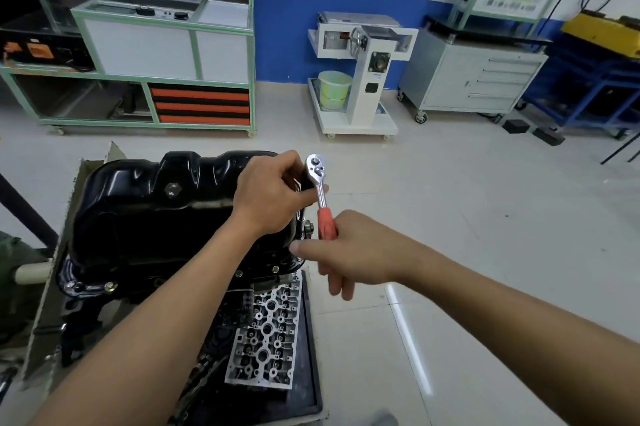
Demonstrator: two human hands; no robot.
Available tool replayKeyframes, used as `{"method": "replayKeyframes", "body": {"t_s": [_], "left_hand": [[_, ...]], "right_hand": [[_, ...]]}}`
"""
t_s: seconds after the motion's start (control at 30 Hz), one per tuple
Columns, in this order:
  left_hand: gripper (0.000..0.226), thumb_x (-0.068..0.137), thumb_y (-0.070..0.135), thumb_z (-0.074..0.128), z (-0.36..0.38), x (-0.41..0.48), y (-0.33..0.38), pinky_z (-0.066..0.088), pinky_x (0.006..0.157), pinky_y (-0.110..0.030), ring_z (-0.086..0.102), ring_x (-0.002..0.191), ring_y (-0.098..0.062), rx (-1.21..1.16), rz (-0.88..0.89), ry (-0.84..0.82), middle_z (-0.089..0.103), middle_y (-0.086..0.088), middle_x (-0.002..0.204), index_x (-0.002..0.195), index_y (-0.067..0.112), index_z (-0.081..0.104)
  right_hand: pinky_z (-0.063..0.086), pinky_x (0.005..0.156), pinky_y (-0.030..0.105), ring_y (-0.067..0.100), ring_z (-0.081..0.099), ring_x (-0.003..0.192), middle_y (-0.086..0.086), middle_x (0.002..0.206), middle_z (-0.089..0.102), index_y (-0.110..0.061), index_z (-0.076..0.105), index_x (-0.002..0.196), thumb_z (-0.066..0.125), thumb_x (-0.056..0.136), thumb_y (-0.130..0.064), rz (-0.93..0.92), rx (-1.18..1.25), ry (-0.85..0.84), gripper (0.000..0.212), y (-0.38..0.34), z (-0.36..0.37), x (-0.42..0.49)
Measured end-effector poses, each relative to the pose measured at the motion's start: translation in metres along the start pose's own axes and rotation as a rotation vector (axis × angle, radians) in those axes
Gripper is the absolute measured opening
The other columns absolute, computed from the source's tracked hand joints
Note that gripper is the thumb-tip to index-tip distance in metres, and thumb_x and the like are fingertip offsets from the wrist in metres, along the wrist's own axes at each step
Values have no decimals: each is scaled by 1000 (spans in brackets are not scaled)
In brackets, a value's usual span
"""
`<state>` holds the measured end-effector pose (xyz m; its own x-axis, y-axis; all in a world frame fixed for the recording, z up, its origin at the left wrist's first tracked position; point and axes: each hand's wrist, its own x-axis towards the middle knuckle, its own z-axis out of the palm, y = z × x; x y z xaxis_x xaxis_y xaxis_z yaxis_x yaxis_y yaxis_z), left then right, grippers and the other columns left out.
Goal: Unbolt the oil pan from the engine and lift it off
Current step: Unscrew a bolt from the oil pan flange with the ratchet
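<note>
We look down at the black oil pan (156, 217). It sits on top of the engine (86, 314), low on the left in front of us. Small bolts (109, 285) show along the near edge of the pan. Our right hand (349, 252) grips the red handle of a ratchet (321, 197). The fingers are wrapped round it and the thumb sticks out to the left. Our left hand (270, 193) is curled round the top part of the ratchet, just under its shiny round head. This is at the far right corner of the pan. The left hand hides what the ratchet is touching, so we cannot tell if it is on a bolt. A silver cylinder head (266, 332) full of round holes lies on a dark tray (310, 356), just beside the engine and closer to us. Across the pale floor (485, 217) stands a white machine (360, 79) with a green bucket (334, 88) in it.
</note>
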<state>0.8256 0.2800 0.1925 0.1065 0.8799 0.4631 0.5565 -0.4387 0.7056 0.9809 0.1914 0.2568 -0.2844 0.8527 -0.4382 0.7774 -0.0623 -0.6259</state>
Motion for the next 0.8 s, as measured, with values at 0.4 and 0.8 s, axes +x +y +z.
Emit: {"method": "replayKeyframes", "body": {"t_s": [0.4, 0.8], "left_hand": [[30, 78, 41, 82, -23, 2, 0, 52, 95, -47, 69, 94, -28, -120, 30, -321, 76, -2, 89, 106, 33, 77], [23, 73, 22, 92, -20, 0, 2, 55, 89, -53, 69, 85, -41, -257, -88, -303, 75, -13, 86, 89, 15, 76]], "right_hand": [[46, 50, 15, 11, 72, 66, -8, 67, 73, -12, 71, 100, 57, 89, -10, 92, -384, -45, 18, 3, -58, 12], [26, 75, 35, 28, 52, 85, 4, 91, 65, -18, 65, 97, 52, 94, -13, -139, -726, 793, 14, 19, -74, 79]]}}
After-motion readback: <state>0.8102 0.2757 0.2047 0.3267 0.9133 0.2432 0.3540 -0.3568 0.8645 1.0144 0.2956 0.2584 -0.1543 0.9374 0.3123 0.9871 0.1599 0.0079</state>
